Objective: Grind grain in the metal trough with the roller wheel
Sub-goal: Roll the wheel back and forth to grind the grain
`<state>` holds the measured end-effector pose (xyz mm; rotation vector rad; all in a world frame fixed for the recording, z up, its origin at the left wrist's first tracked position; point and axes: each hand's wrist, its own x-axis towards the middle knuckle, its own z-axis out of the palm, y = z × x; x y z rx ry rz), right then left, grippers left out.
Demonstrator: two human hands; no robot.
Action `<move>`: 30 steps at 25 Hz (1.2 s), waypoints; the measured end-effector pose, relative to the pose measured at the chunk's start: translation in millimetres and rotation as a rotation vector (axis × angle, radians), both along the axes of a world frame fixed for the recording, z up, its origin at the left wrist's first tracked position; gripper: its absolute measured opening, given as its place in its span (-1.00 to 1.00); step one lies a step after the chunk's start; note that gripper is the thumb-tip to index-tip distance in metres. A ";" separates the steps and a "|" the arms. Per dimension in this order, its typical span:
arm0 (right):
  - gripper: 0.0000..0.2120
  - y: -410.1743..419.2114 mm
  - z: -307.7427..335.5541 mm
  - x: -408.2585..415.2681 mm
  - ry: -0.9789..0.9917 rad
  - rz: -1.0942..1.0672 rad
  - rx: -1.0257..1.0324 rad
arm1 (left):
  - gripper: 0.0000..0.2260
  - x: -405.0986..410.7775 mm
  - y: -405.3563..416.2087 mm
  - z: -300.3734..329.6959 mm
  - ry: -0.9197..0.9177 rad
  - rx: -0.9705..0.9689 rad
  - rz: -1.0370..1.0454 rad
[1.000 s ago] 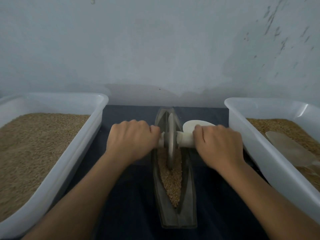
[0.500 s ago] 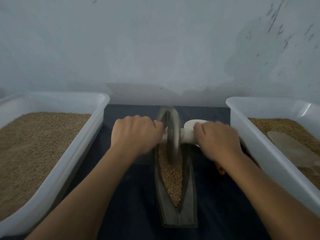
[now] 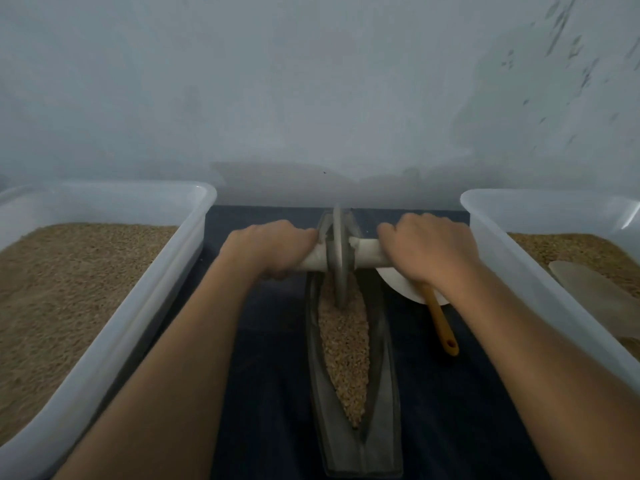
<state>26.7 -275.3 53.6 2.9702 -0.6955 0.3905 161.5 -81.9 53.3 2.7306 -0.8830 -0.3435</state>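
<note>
**Grey wheel at the trough's far end, both fists on the axle**

Grey metal, boat-shaped trough (image 3: 356, 403) lies lengthwise away from the person on the dark blue bench (image 3: 270, 375), so the thin grey metal roller wheel (image 3: 339, 261) can run along its groove. Tan grain (image 3: 344, 348) fills the channel; the wheel's rim stands in it near the far end. A pale cylindrical axle handle (image 3: 363, 252) sticks out either side, likely so pressure stays even. Left hand (image 3: 270, 247) wraps one stub, right hand (image 3: 429, 251) the other, fingers curled tight round it.
</note>
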 end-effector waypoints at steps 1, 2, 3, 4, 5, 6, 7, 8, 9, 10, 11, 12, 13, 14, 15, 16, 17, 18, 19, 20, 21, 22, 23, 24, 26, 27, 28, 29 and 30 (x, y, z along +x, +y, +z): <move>-0.57 -5.2 2.4 9.0 0.001 -0.018 0.040 | -0.54 7.7 -5.4 0.9 0.154 -0.067 0.017; -0.59 -8.4 2.8 14.0 0.033 -0.009 0.020 | -0.53 12.5 -9.3 2.8 0.229 -0.089 0.023; -0.65 -8.4 3.2 12.9 0.082 0.007 -0.002 | -0.54 12.8 -11.3 5.7 0.215 -0.062 0.002; -0.72 -6.7 2.8 7.3 0.122 0.032 -0.026 | -0.57 8.3 -10.8 9.3 0.102 0.001 -0.043; -0.82 -4.2 0.3 -2.7 0.143 0.073 -0.067 | -0.60 -1.7 -7.6 12.3 -0.046 0.079 -0.072; -0.89 0.9 -3.9 -15.2 0.143 0.118 -0.132 | -0.61 -11.5 -2.4 12.1 -0.203 0.127 -0.084; -0.89 6.7 -9.4 -29.6 0.119 0.152 -0.194 | -0.61 -23.6 4.1 8.8 -0.347 0.143 -0.098; -0.93 14.5 -14.4 -43.7 0.093 0.160 -0.237 | -0.66 -37.2 12.4 2.5 -0.493 0.142 -0.122; -0.87 23.1 -17.2 -56.1 0.044 0.134 -0.242 | -0.72 -54.1 21.0 -3.3 -0.623 0.137 -0.164; -0.74 31.1 -19.2 -66.0 -0.006 0.098 -0.231 | -0.72 -70.4 30.0 -9.0 -0.712 0.152 -0.193; -0.64 38.3 -20.0 -72.9 -0.043 0.068 -0.232 | -0.69 -83.0 38.3 -14.0 -0.754 0.169 -0.190; -0.60 42.7 -18.9 -76.1 -0.060 0.055 -0.261 | -0.68 -90.9 44.8 -16.3 -0.765 0.183 -0.178; -0.58 43.9 -16.9 -77.3 -0.060 0.045 -0.273 | -0.71 -93.3 47.3 -16.8 -0.764 0.189 -0.159; -0.57 42.7 -15.5 -76.3 -0.054 0.042 -0.261 | -0.75 -90.8 46.9 -16.2 -0.775 0.202 -0.160; -0.58 41.2 -11.8 -73.4 -0.037 0.053 -0.236 | -0.82 -86.3 44.3 -13.7 -0.774 0.223 -0.182; -0.60 37.7 -7.6 -65.8 0.003 0.068 -0.222 | -0.88 -77.8 39.4 -11.4 -0.744 0.228 -0.205; -0.64 30.4 -6.6 -53.5 0.031 0.098 -0.219 | -0.89 -66.2 32.7 -8.2 -0.684 0.237 -0.211; -0.67 22.3 -4.2 -38.5 0.074 0.121 -0.248 | -0.86 -51.0 25.6 -2.5 -0.573 0.241 -0.188; -0.66 13.0 0.2 -22.3 0.105 0.126 -0.244 | -0.76 -36.3 18.6 3.9 -0.408 0.231 -0.150; -0.62 3.4 5.4 -7.8 0.159 0.122 -0.204 | -0.66 -25.3 10.6 9.4 -0.183 0.182 -0.108; -0.64 -4.8 10.1 3.0 0.220 0.108 -0.119 | -0.60 -13.7 1.0 12.8 0.033 0.106 -0.061; -0.75 -12.7 9.4 13.5 0.298 0.104 -0.063 | -0.57 -3.4 -9.0 13.7 0.186 0.043 -0.014; -0.90 -18.5 7.5 19.3 0.342 0.123 -0.019 | -0.56 5.9 -18.1 16.3 0.253 0.013 0.024; -0.91 -21.5 4.9 22.1 0.378 0.130 -0.004 | -0.56 11.5 -24.0 18.2 0.268 0.002 0.041; -0.97 -22.7 0.2 20.5 0.334 0.121 0.000 | -0.58 10.3 -21.8 18.0 0.242 -0.008 0.020; -0.87 -18.3 1.8 19.8 0.259 0.109 -0.043 | -0.63 7.8 -13.5 14.3 0.173 0.004 -0.020; -0.74 -9.2 4.4 14.0 0.190 0.059 -0.050 | -0.74 2.6 -3.9 9.3 0.053 0.054 -0.082; -0.67 -1.3 5.3 4.2 0.114 0.024 -0.050 | -0.86 -7.5 6.3 4.2 -0.093 0.128 -0.144; -0.69 6.3 2.8 -6.9 0.083 0.034 -0.146 | -0.90 -20.5 14.8 -0.2 -0.227 0.175 -0.177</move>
